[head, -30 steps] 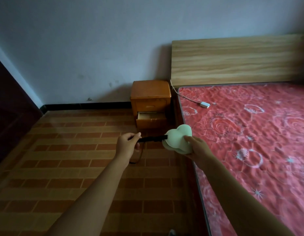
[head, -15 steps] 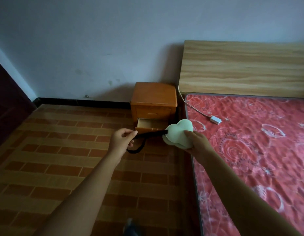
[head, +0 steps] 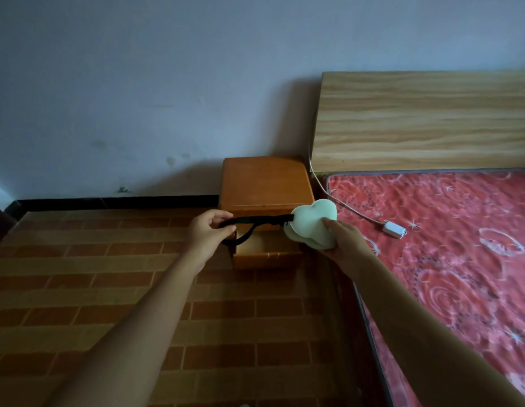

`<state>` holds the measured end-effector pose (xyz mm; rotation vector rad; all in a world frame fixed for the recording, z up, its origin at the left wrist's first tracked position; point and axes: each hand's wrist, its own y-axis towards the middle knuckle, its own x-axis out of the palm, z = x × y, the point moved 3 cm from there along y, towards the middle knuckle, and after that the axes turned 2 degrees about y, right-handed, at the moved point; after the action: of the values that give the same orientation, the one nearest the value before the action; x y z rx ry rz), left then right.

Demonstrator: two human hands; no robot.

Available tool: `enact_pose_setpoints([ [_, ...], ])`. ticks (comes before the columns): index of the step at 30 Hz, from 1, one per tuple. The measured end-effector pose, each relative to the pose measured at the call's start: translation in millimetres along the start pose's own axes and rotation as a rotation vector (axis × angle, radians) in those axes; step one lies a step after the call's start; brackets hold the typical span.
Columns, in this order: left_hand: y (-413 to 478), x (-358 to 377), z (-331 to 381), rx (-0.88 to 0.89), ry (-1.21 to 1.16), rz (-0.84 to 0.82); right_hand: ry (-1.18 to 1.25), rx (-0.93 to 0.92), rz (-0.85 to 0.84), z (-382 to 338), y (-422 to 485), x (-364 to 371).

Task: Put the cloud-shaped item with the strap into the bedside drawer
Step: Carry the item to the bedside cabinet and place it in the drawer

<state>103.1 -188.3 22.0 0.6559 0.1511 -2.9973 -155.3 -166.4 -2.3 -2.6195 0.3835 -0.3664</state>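
i am looking down from a head camera at my two bare arms reaching toward an orange wooden bedside cabinet that stands against a pale wall, just beside a bed with a red patterned cover and a light wood headboard.

my right hand cradles the pale green cloud-shaped item from below and behind, fingers curled around its lower edge and thumb resting on its face. my left hand is pinched closed on the black strap, thumb against fingertips, pulling it out level to the left so it runs taut from the cloud. a loop of spare strap hangs below the left hand.

the cloud is in the air, in front of the cabinet's right front corner and above the drawer. the lower drawer is pulled out, and what i can see of its inside looks bare, though my hands hide part of it.

i judge this to be the carrying step, nearly at the drop: the item has reached the cabinet but is not yet inside. the next move calls for lowering both hands together, feeding the loose strap in so it does not hang over the drawer front, then letting go.

a white cable with a small white block lies on the bed cover. i can read no brand, label or writing anywhere.
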Motion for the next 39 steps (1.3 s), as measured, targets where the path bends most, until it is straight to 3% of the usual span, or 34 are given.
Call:
enact_pose_setpoints([
  [16,180,26,12,-0.061,0.038,0.104,-0.059,-0.011,-0.014,-55,166,14],
  [28,258,50,18,-0.133,0.029,0.138,-0.100,0.045,-0.047,-91,253,36],
  [39,325,51,-9,-0.155,0.019,0.045,-0.049,0.081,0.004,-73,300,61],
])
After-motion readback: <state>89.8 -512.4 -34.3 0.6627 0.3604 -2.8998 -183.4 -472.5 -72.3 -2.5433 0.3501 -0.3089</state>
